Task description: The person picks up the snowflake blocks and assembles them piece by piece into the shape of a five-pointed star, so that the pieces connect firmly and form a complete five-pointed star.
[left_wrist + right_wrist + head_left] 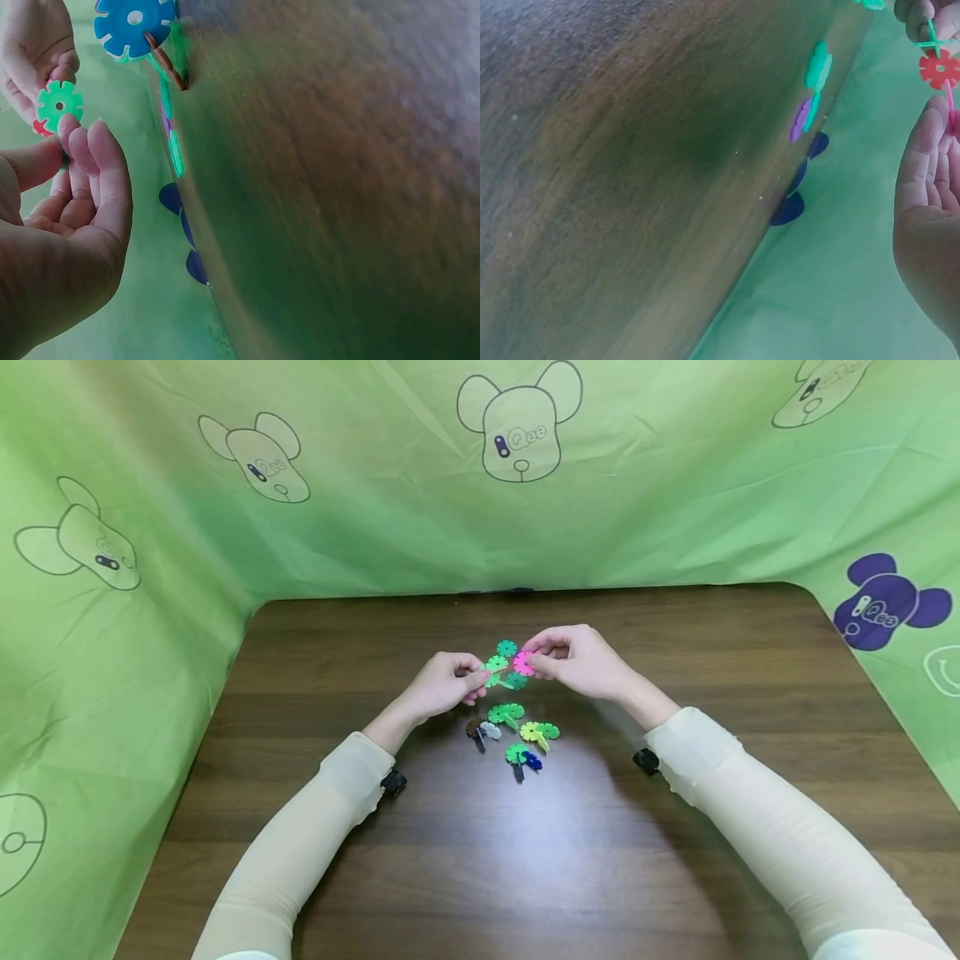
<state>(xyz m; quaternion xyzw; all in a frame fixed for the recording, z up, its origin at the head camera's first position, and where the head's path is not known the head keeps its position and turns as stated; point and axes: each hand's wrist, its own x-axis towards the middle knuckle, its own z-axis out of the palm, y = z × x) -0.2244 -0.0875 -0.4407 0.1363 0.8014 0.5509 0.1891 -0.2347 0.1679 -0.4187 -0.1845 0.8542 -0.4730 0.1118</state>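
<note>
My left hand pinches a green notched plastic disc between thumb and fingertips. A red notched disc sits between the two hands, joined to green discs on the left hand's side. In my right hand, thumb and fingers pinch a pink disc, whose edge meets the red one in the right wrist view. Whether the pink disc is slotted into the red one, I cannot tell. Both hands are above the table, close together. In the head view the red disc is mostly hidden.
Nearer me on the wooden table lie joined disc clusters: a green one, a brown and grey one, a yellow and green one, and a green and dark blue one. Teal discs lie by the hands.
</note>
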